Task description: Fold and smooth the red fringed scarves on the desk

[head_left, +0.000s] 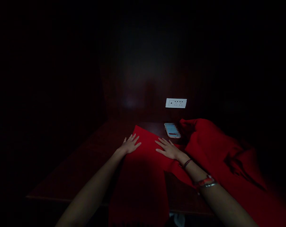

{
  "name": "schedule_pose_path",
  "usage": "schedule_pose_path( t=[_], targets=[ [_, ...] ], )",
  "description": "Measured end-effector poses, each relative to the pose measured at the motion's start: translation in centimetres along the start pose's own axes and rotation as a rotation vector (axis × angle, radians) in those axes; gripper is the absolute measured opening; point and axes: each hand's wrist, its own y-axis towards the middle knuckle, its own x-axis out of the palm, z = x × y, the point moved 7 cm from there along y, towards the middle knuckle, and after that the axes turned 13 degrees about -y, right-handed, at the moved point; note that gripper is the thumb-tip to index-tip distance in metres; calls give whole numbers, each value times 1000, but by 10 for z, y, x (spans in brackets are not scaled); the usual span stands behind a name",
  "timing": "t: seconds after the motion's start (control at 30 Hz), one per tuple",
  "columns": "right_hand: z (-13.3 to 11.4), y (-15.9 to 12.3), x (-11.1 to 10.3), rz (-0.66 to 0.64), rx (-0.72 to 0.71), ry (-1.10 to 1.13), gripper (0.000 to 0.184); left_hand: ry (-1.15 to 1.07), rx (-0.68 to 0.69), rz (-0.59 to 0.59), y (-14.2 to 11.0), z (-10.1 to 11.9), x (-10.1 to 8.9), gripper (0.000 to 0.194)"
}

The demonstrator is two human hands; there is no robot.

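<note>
A long piece of red cloth [143, 176] lies over the dark table and hangs past its front edge, where a dark fringe shows faintly. My left hand [130, 145] rests flat on the cloth's left edge near its far corner, fingers spread. On the right side of the cloth, my right hand [166, 148] lies palm down with its fingers apart. Neither hand grips anything. Bracelets circle my right wrist and forearm. From under my right hand the cloth runs on toward a larger bunched red heap at the right.
The bunched red fabric [204, 138] covers the table's right side. A phone [172, 130] lies beyond my right hand, below a white socket panel [176, 103] on the back wall. The dark table [81, 167] ends at a front edge near me. Surroundings are very dark.
</note>
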Motion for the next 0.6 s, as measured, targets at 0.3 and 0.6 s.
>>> schedule_pose_path(
  t=[0.3,0.6],
  targets=[
    [2,2,2,-4,20,-7,67,28,-426,240,-18,-63,-41,50],
    [-1,1,0,-3,7,1,66,49,-29,91,-7,-3,-19,57]
  ],
)
